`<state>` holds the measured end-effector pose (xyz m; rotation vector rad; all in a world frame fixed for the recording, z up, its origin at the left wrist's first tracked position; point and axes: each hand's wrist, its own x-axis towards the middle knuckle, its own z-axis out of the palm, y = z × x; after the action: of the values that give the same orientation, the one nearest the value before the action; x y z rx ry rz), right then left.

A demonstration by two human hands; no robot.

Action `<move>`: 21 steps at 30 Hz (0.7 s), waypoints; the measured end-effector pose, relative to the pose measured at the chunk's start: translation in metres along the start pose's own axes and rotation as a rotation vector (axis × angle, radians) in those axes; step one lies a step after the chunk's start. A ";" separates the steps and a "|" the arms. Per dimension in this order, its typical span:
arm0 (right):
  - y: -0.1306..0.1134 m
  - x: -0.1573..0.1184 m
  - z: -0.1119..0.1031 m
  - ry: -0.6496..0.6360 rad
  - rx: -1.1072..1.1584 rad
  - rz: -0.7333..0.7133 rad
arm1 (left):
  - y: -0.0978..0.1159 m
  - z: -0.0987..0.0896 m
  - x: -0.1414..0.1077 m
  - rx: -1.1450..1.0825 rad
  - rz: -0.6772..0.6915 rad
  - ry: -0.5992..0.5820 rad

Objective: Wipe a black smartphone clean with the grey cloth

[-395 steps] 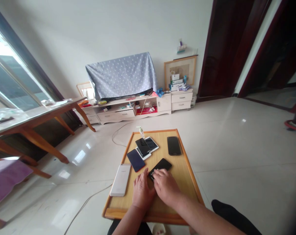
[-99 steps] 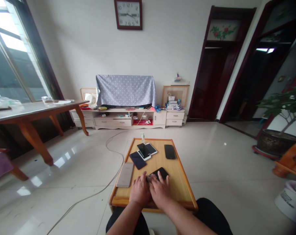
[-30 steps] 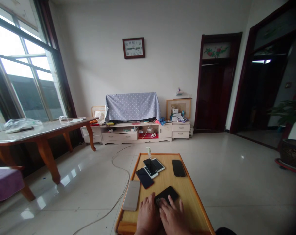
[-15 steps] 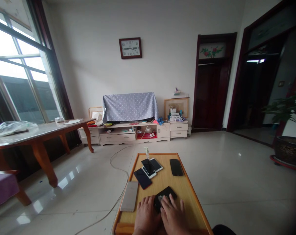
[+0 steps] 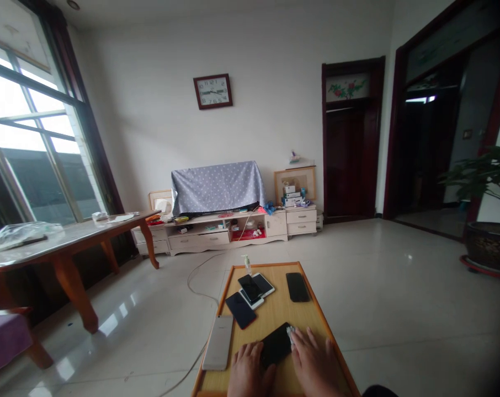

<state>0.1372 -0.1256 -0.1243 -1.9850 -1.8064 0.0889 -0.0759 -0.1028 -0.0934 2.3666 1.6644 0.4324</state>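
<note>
Left hand (image 5: 250, 372) and right hand (image 5: 314, 365) at black smartphone (image 5: 276, 345) on wooden desk (image 5: 270, 314).
Left fingers spread along its edge; right fingers spread, white wipe (image 5: 291, 337) at their tips, pinch unclear.

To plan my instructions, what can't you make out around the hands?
Head view only:
Small pale item at the right hand: too small to identify.
Black smartphone: near end hidden by the left hand.
Stacked phones: lower ones partly covered by the top phone.
Wooden tray: near edge cut off by the frame bottom, as are both wrists.
</note>
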 end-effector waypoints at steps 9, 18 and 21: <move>0.030 0.002 0.012 0.050 0.049 -0.045 | 0.005 0.002 0.001 0.018 -0.037 -0.043; 0.047 0.007 0.015 0.160 0.133 -0.119 | 0.016 0.000 0.004 0.081 -0.011 -0.115; 0.052 0.009 0.012 0.234 0.163 -0.133 | 0.021 0.007 0.011 0.157 -0.046 -0.165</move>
<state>0.1828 -0.1157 -0.1522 -1.6832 -1.7166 -0.0356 -0.0514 -0.0991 -0.0920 2.3918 1.7297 0.0983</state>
